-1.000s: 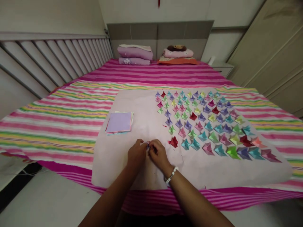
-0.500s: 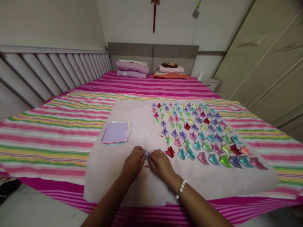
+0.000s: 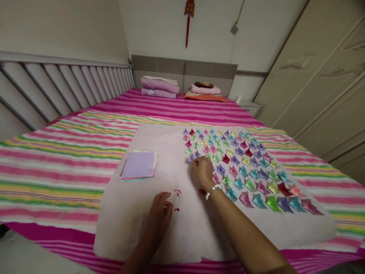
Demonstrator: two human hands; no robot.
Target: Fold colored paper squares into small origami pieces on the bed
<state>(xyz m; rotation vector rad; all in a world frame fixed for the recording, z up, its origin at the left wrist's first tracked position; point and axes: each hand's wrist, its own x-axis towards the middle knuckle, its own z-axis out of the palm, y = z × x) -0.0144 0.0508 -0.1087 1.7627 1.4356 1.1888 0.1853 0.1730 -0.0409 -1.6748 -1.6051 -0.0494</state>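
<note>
My right hand [image 3: 203, 171], with a white bead bracelet, is at the left edge of the rows of folded paper figures. Its fingertips pinch a small purple folded paper figure [image 3: 190, 158], partly hidden by the fingers. Around it stand several pointed origami figures in many colours, such as a red one [image 3: 226, 158] and a blue one [image 3: 243, 171]. Lower down, my left hand [image 3: 160, 211] hovers over the white sheet [image 3: 137, 213], its fingers loosely bent and apart, holding nothing. Beside it are small dark red marks [image 3: 177, 192] on the sheet.
A stack of square coloured paper [image 3: 138, 164], purple on top, lies at the left of the sheet. Striped bedding [image 3: 65, 167] surrounds it. Folded quilts [image 3: 159, 86] and a second pile [image 3: 205, 90] rest by the headboard [image 3: 159, 62]. A slatted rail [image 3: 85, 83] runs along the left.
My hands were together at the sheet's middle over a small purple paper piece. My right hand has carried it up and away to the rows; my left has let go and moved slightly down-left.
</note>
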